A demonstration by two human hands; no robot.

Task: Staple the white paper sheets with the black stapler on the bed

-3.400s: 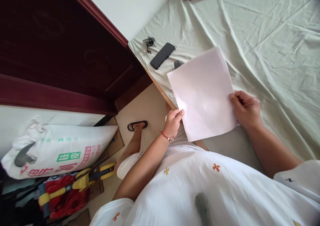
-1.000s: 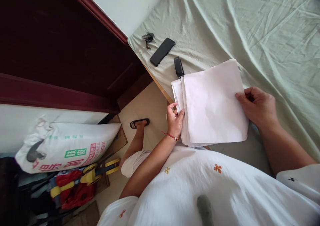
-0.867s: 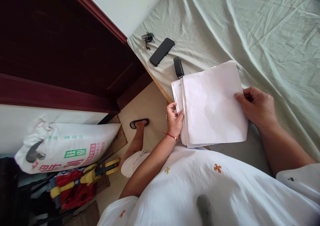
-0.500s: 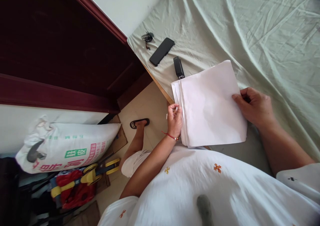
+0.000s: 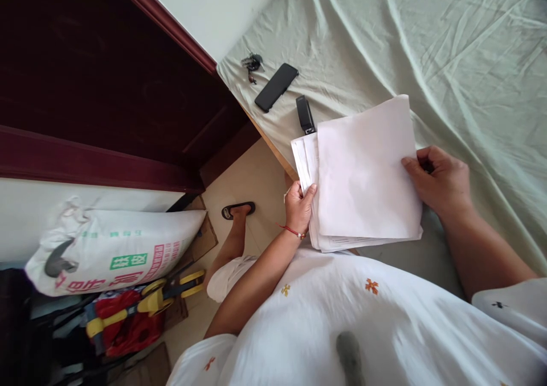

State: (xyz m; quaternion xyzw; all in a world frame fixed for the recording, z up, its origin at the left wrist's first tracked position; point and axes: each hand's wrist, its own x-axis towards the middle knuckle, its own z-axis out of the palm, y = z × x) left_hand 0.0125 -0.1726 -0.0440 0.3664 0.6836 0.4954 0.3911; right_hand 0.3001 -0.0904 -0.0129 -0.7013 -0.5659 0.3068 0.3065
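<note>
My left hand (image 5: 299,208) grips the left edge of a stack of paper (image 5: 306,158), its thumb lying on top. With thumb and fingers, my right hand (image 5: 440,179) pinches the right edge of the top sheet (image 5: 365,169). That sheet is blank on the side I see and sits shifted right and away from me, over the rest. Printed lines show on a page below it, along the near edge. Just beyond the stack's far left corner lies a black stapler (image 5: 305,114).
A black phone-like slab (image 5: 277,87) and a bunch of keys (image 5: 252,62) lie on the wrinkled pale green sheet (image 5: 461,61). The wooden edge (image 5: 273,149) runs along its left. On the floor side are a white printed sack (image 5: 123,243) and a yellow-and-red item (image 5: 128,320).
The top sheet has slid right and away from me in my right hand, baring the left and near edges of the pages below. My left thumb now presses on the stack.
</note>
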